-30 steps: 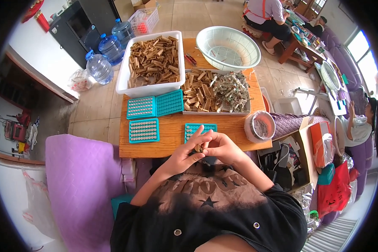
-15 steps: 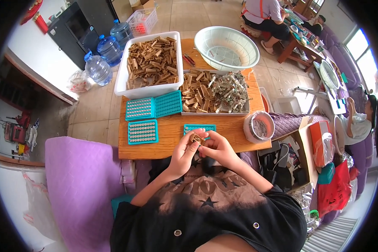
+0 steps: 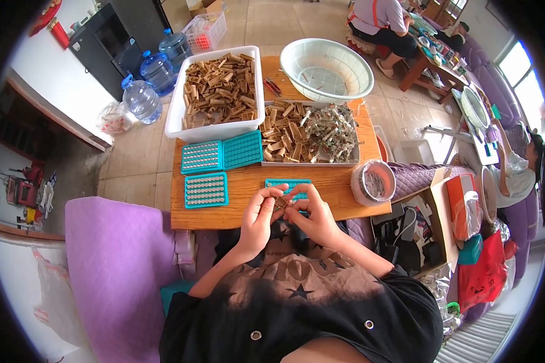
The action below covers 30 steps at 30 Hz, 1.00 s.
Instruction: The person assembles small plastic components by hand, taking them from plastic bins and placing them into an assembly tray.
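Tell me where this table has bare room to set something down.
Bare wood shows on the table between the near-left teal tray and the middle teal tray, and from there to the round tub. Crowded: the far half, with the white bin, shallow box and pale basin; and the near edge's middle, under left hand and right hand.

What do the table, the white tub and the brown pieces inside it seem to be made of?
Table: probably wood with a light sheen, as grain lines cross its orange-brown top.
White tub: likely smooth plastic, from its rounded corners and even colour.
Brown pieces: perhaps bamboo or wood, fairly dull, judging by the tan-brown tone; too small here to be certain.
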{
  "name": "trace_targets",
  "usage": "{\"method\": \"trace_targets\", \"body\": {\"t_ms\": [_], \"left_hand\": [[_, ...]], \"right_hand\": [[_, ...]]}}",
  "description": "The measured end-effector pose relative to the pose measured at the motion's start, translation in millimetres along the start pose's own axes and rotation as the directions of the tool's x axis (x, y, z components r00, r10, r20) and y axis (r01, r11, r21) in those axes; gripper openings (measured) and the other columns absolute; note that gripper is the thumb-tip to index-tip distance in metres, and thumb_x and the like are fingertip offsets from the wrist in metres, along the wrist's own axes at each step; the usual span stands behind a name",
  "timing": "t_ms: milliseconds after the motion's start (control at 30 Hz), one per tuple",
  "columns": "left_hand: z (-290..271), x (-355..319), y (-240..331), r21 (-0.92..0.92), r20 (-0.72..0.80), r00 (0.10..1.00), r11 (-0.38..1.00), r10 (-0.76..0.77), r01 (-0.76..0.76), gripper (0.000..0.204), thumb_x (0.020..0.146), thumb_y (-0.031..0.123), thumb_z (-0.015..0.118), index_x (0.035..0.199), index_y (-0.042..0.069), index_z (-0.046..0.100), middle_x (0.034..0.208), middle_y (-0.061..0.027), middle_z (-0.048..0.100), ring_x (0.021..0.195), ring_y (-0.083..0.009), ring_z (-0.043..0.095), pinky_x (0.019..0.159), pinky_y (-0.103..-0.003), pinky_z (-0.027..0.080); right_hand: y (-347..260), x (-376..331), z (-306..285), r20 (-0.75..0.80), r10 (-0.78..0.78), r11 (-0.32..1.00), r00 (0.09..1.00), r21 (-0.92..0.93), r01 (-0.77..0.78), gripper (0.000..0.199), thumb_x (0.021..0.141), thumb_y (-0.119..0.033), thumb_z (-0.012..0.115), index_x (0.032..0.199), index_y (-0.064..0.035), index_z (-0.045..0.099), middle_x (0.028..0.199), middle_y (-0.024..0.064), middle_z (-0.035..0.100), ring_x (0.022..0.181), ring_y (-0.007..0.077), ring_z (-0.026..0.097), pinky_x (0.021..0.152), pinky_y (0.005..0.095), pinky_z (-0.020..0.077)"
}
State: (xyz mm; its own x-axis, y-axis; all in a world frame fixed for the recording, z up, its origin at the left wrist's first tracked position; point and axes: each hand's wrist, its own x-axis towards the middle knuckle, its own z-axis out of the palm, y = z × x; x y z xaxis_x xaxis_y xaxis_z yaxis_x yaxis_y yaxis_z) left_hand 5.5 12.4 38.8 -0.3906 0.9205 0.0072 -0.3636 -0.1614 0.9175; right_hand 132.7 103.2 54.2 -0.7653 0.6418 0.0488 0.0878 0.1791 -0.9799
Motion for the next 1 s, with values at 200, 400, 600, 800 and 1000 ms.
{"method": "trace_targets", "body": {"t_ms": [200,400,600,800,1000], "left_hand": [[-15,3,-16,-0.157,0.017,1.0,0.987,-0.016,0.018,0.01,0.089,-0.005,0.045,0.096,0.002,0.046,0.118,-0.0129,0.051,0.102,-0.0184,0.058,0.084,-0.029,0.05],[-17,5,-14,-0.133,-0.016,0.996,0.988,-0.084,0.081,0.02,0.081,-0.014,0.049,0.093,0.002,0.046,0.115,-0.0139,0.053,0.096,-0.0193,0.061,0.083,-0.029,0.05],[-39,3,-27,-0.235,-0.1,0.982,0.963,-0.159,0.132,0.015,0.084,-0.009,0.051,0.093,0.003,0.048,0.112,-0.0157,0.058,0.097,-0.0239,0.062,0.084,-0.035,0.053],[-50,-3,-25,-0.192,-0.145,0.973,0.97,-0.18,0.15,0.011,0.089,-0.002,0.047,0.099,0.001,0.051,0.113,-0.0125,0.056,0.099,-0.0222,0.06,0.086,-0.035,0.051],[-53,-2,-29,-0.225,-0.133,0.973,0.962,-0.186,0.153,0.022,0.096,0.011,0.041,0.112,-0.001,0.05,0.117,-0.0109,0.053,0.104,-0.0235,0.057,0.09,-0.037,0.049]], "right_hand": [[-5,1,-1,0.14,0.056,0.997,0.989,-0.057,-0.048,0.043,0.083,0.0,0.056,0.121,-0.0021,0.035,0.068,0.005,0.062,0.067,0.0092,0.059,0.064,0.0242,0.0472],[8,4,-5,0.181,0.073,0.997,0.981,-0.051,-0.064,0.043,0.085,0.0,0.056,0.122,-0.0029,0.035,0.068,0.0048,0.063,0.068,0.0092,0.059,0.066,0.0246,0.0472],[66,20,-15,0.096,0.052,0.96,0.994,0.268,-0.076,0.022,0.087,-0.002,0.055,0.109,0.0013,0.051,0.089,0.0064,0.064,0.082,0.0096,0.059,0.072,0.0237,0.0477],[97,37,-41,-0.044,0.085,0.906,0.995,-0.412,-0.096,0.015,0.077,-0.006,0.062,0.092,-0.0011,0.064,0.083,0.0125,0.064,0.074,0.0193,0.062,0.068,0.029,0.0498],[107,45,-23,0.068,-0.031,0.852,0.997,-0.521,0.062,0.02,0.075,-0.016,0.064,0.091,-0.0043,0.065,0.083,0.0144,0.062,0.08,0.0309,0.06,0.074,0.0377,0.0479]]}}
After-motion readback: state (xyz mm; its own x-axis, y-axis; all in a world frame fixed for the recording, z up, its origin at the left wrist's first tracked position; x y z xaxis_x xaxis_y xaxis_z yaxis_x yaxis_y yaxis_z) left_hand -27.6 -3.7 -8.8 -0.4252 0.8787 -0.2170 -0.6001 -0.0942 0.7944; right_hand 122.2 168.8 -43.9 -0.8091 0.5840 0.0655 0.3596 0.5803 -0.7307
